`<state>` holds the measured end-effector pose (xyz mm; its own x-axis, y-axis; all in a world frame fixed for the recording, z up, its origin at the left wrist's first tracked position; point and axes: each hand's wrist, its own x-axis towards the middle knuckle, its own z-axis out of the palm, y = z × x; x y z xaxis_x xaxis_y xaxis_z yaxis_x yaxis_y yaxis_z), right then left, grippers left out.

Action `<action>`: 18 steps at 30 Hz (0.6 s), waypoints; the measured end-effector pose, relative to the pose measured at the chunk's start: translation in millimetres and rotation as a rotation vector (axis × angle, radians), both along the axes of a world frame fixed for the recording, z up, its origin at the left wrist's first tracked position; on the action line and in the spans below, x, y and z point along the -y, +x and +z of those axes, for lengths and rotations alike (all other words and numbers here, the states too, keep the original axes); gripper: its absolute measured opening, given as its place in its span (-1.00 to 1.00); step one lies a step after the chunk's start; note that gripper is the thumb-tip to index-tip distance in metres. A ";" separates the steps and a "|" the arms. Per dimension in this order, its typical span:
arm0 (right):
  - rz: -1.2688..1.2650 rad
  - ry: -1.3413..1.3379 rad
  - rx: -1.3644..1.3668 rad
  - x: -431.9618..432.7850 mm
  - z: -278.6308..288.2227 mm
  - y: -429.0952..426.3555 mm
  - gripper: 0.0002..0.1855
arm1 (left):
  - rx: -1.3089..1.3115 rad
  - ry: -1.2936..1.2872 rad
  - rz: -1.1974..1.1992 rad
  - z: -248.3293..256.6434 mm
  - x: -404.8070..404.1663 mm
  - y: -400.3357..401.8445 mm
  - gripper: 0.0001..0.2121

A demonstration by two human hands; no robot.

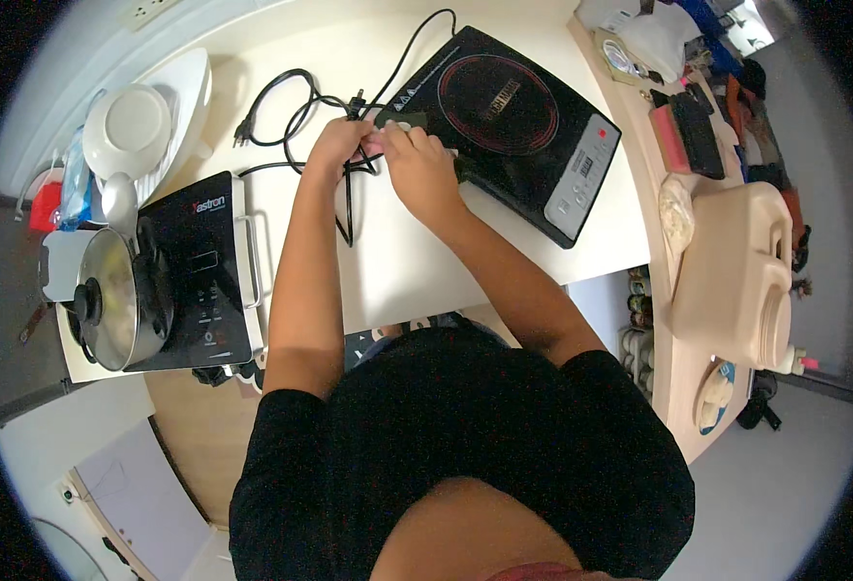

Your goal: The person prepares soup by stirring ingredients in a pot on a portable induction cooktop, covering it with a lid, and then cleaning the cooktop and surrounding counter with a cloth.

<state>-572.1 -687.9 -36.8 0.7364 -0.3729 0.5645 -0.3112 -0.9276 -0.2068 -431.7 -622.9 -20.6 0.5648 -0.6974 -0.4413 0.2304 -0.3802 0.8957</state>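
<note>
My left hand [339,150] is closed around part of a black power cord [348,207], with a loop hanging below the fingers. A black plug [356,102] shows just beyond its thumb. Close beside it, my right hand [423,167] has curled fingers on a dark green item [410,117], which looks like soft cloth and is mostly covered. The fingertips of both hands meet, and a pinkish patch between them is too small to make out. To the right lies a black induction cooktop [484,160] with a red ring and a grey control panel.
More cord, ending in a second plug [241,133], coils on the white table [412,269]. At left, a glass-lidded pot [117,305] rests on an Astron cooktop [205,283]. Behind it are a white bowl [132,131] and rack. A beige jug [724,276] stands on the right-hand counter.
</note>
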 end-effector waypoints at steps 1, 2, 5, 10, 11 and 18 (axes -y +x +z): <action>0.114 -0.033 -0.083 0.2 10.0 1.9 -0.81 | 0.004 0.002 0.013 0.3 -2.9 1.8 -0.76; 0.225 -0.068 -0.165 2.0 20.6 3.2 -0.79 | 0.071 0.034 0.053 0.5 -4.4 2.6 -0.75; 0.429 0.161 -0.482 13.8 54.1 2.3 -0.78 | 0.180 0.044 0.120 -0.1 -10.4 10.7 -0.71; 0.317 -0.087 -0.157 35.5 46.7 2.3 -0.75 | 0.251 0.059 0.068 -3.3 0.9 11.5 -0.73; 0.282 -0.001 -0.182 30.9 42.8 -8.3 -0.83 | 0.254 0.059 0.066 -5.1 1.8 11.7 -0.73; 0.382 0.133 -0.462 49.0 64.3 -145.7 -0.79 | 0.257 0.098 0.045 -4.5 -3.4 -1.7 -0.77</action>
